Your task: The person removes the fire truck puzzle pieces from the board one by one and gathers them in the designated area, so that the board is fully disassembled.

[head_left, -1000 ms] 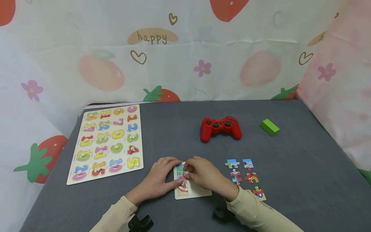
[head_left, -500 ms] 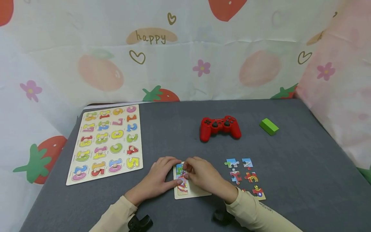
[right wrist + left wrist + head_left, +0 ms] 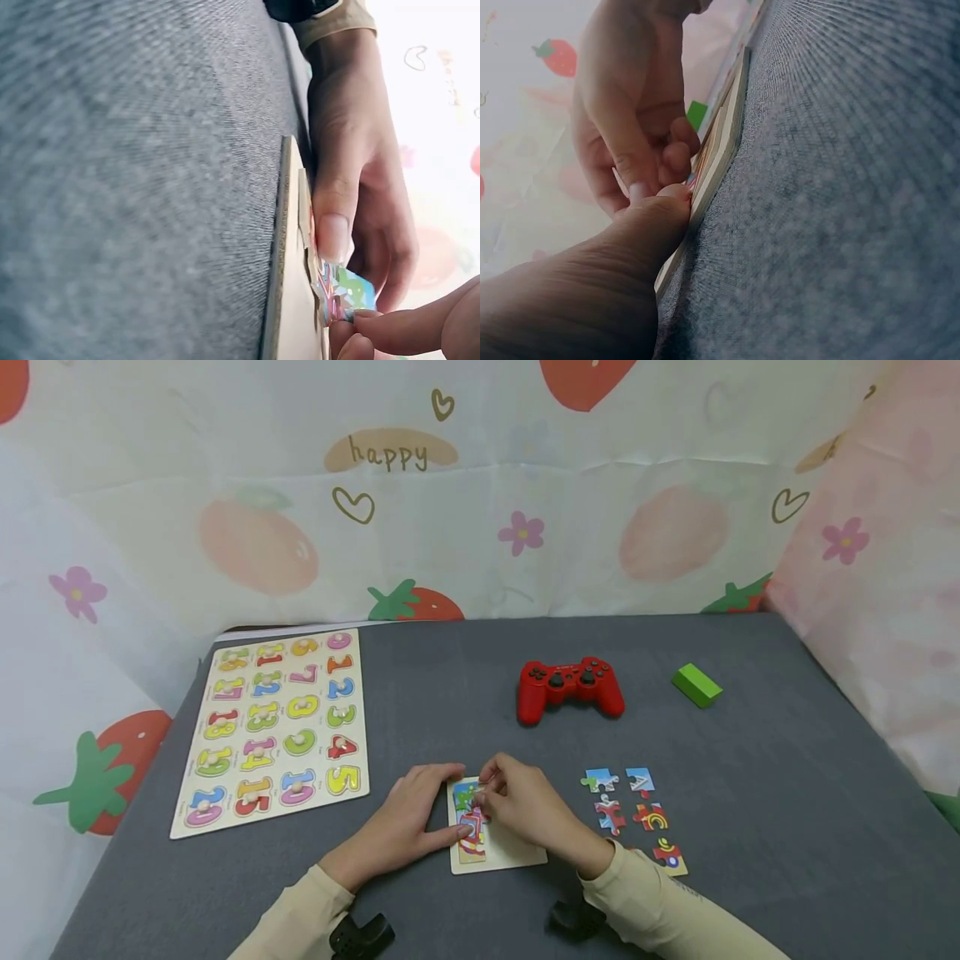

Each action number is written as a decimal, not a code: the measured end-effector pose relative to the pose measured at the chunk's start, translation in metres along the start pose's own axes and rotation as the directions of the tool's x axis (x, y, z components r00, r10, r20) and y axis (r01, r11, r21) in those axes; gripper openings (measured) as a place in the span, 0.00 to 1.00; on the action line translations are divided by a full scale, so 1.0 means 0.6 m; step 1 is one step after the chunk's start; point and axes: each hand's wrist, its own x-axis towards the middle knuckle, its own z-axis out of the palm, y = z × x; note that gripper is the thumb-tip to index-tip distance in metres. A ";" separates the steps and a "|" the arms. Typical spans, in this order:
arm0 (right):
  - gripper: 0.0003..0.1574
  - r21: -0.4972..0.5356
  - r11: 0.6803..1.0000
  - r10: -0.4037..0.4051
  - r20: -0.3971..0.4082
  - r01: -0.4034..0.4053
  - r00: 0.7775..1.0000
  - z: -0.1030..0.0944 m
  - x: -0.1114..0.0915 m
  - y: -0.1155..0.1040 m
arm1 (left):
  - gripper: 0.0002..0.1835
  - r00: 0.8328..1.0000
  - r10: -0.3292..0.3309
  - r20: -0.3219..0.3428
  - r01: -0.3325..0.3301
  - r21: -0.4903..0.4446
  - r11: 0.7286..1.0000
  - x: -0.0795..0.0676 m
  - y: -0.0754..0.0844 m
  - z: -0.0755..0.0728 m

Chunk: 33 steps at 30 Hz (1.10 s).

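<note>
A small wooden puzzle tray (image 3: 517, 856) lies in front of me, with colourful pieces along its left side. My left hand (image 3: 408, 818) rests at that side, its thumb on the pieces and its extended fingers by the far left corner. Over the tray, my right hand (image 3: 528, 806) pinches a puzzle piece between thumb and fingertips. In the right wrist view this blue and green puzzle piece (image 3: 352, 289) stands tilted up from the tray, near the left thumb. The right fingers partly cover it in the head view.
Loose puzzle pieces (image 3: 610, 817) lie in two columns to the right, partly behind the right sleeve. A wooden number board (image 3: 363, 760) is at the left. Farther back are a red game controller (image 3: 572, 685) and a green block (image 3: 697, 685).
My right hand has risen slightly and its fingers have shifted at the tray's far left part. The left hand stays in nearly the same place.
</note>
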 end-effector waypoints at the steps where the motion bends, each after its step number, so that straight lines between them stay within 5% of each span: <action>1: 0.06 0.012 1.000 0.012 0.004 -0.012 1.000 0.000 0.001 0.000 | 0.39 1.000 0.001 -0.002 -0.001 -0.004 1.000 0.000 0.000 0.000; 10: 0.06 0.024 0.999 0.023 0.027 -0.024 0.999 -0.001 0.007 0.002 | 0.40 1.000 -0.003 -0.010 0.003 -0.020 1.000 0.001 0.005 -0.001; 21: 0.08 0.154 0.969 0.180 0.083 -0.191 0.980 -0.020 0.016 -0.001 | 0.40 1.000 -0.005 -0.014 0.005 -0.026 1.000 0.000 0.004 -0.002; 28: 0.06 0.069 0.973 0.220 0.002 -0.220 0.975 -0.089 0.008 0.012 | 0.39 1.000 -0.007 -0.007 0.006 -0.025 1.000 0.000 0.002 -0.001; 33: 0.09 -0.025 0.968 0.251 0.041 -0.250 0.967 -0.156 -0.007 0.036 | 0.37 1.000 -0.001 -0.011 0.001 -0.021 1.000 0.001 0.001 0.000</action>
